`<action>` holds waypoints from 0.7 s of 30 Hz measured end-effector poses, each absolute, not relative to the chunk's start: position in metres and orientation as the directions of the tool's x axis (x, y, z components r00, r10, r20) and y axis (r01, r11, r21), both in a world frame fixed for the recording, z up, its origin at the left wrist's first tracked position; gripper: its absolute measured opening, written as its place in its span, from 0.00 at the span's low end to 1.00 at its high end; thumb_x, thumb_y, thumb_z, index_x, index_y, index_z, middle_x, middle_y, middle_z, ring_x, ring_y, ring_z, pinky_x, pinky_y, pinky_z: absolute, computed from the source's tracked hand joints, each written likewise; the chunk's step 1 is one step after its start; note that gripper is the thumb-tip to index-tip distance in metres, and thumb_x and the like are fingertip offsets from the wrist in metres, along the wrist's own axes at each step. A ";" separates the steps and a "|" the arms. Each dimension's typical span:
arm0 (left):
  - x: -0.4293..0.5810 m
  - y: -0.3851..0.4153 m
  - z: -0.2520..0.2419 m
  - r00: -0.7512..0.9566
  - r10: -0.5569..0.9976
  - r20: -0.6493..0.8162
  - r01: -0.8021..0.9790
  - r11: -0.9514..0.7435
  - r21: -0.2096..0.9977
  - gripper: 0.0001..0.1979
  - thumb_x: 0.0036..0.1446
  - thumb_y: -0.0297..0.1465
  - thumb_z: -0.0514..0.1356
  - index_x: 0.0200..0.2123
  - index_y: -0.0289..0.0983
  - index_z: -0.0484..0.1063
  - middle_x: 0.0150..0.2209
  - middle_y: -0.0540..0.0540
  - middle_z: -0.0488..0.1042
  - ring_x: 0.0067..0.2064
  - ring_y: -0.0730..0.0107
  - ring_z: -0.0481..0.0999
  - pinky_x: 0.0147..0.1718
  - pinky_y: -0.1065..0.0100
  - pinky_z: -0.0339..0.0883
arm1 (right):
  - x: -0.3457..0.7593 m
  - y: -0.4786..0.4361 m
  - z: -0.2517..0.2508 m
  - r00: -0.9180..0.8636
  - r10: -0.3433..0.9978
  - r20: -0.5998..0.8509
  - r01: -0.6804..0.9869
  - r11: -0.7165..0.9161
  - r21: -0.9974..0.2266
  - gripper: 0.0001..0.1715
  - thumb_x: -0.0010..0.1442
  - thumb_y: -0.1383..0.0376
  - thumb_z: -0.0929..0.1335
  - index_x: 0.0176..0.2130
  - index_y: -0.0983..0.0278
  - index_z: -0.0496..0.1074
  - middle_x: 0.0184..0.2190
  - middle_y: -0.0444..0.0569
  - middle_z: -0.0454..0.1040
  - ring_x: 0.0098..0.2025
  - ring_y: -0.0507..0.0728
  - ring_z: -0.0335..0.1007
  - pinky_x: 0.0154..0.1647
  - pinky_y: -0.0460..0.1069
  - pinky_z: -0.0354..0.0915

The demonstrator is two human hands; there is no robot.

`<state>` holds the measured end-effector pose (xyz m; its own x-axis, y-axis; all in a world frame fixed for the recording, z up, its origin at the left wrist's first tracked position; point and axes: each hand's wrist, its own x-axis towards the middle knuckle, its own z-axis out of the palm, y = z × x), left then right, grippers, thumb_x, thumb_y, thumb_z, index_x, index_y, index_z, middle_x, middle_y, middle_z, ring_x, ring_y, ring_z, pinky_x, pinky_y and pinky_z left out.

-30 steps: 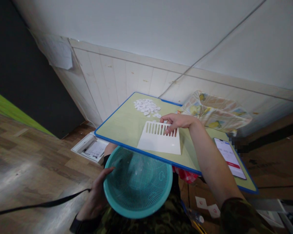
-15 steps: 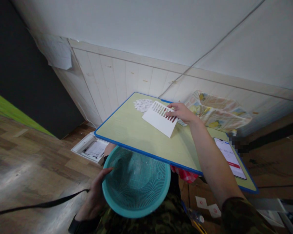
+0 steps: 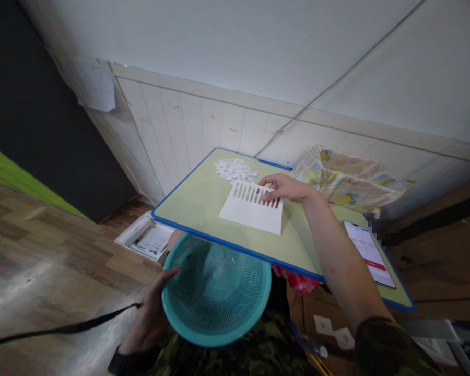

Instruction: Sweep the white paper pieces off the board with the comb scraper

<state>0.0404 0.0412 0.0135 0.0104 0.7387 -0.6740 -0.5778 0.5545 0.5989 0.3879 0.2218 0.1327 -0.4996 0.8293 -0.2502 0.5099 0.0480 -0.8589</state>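
My right hand (image 3: 284, 188) pinches the slotted top edge of a white card (image 3: 250, 210) that lies on a yellow-green board with a blue rim (image 3: 203, 201). Just beyond the card sits a heap of small white paper pieces (image 3: 234, 169). Below the board's near edge my left hand (image 3: 149, 316) grips the rim of a teal mesh basket (image 3: 217, 290) held over my lap.
A phone with a lit screen (image 3: 368, 253) lies on the board's right end. A patterned cloth (image 3: 348, 180) rests against the white panelled wall. A white tray (image 3: 144, 239) sits on the wooden floor, and a black strap (image 3: 62, 329) runs left.
My right hand lifted the card up to the paper heap, then drew it back toward me and laid it flat. The basket shifted slightly left.
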 end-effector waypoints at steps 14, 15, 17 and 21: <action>0.045 0.040 0.022 0.015 0.729 -0.684 -0.597 0.556 0.578 0.08 0.55 0.24 0.59 0.27 0.31 0.77 0.23 0.41 0.82 0.22 0.61 0.80 0.22 0.67 0.76 | 0.380 0.208 0.145 -0.612 0.668 -0.423 0.553 -0.020 -0.833 0.26 0.45 0.57 0.77 0.43 0.65 0.74 0.32 0.47 0.81 0.30 0.55 0.78 0.29 0.46 0.73; 0.045 0.040 0.023 0.012 0.731 -0.683 -0.598 0.553 0.581 0.08 0.55 0.23 0.59 0.27 0.31 0.77 0.23 0.41 0.82 0.21 0.62 0.80 0.22 0.67 0.76 | 0.383 0.209 0.145 -0.589 0.712 -0.382 0.530 -0.016 -0.848 0.26 0.45 0.57 0.77 0.43 0.65 0.74 0.32 0.47 0.81 0.30 0.56 0.78 0.30 0.46 0.74; 0.044 0.040 0.022 0.012 0.733 -0.680 -0.595 0.552 0.584 0.08 0.55 0.24 0.59 0.26 0.31 0.77 0.22 0.41 0.81 0.21 0.62 0.80 0.23 0.66 0.76 | 0.389 0.213 0.146 -0.502 0.824 -0.261 0.460 0.000 -0.888 0.27 0.46 0.56 0.76 0.44 0.65 0.74 0.31 0.48 0.81 0.29 0.56 0.78 0.30 0.48 0.74; 0.041 0.040 0.016 0.015 0.733 -0.680 -0.582 0.560 0.590 0.06 0.54 0.24 0.61 0.27 0.33 0.77 0.22 0.43 0.81 0.21 0.63 0.79 0.24 0.66 0.76 | 0.403 0.224 0.143 -0.167 0.984 0.059 0.391 0.121 -0.913 0.25 0.47 0.56 0.76 0.42 0.67 0.75 0.30 0.50 0.79 0.26 0.54 0.74 0.27 0.47 0.71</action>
<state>0.0412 0.0395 0.0163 0.0153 0.7327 -0.6804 -0.5823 0.5597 0.5897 0.4031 0.2242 0.1426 -0.1671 0.9842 0.0586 0.3905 0.1206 -0.9126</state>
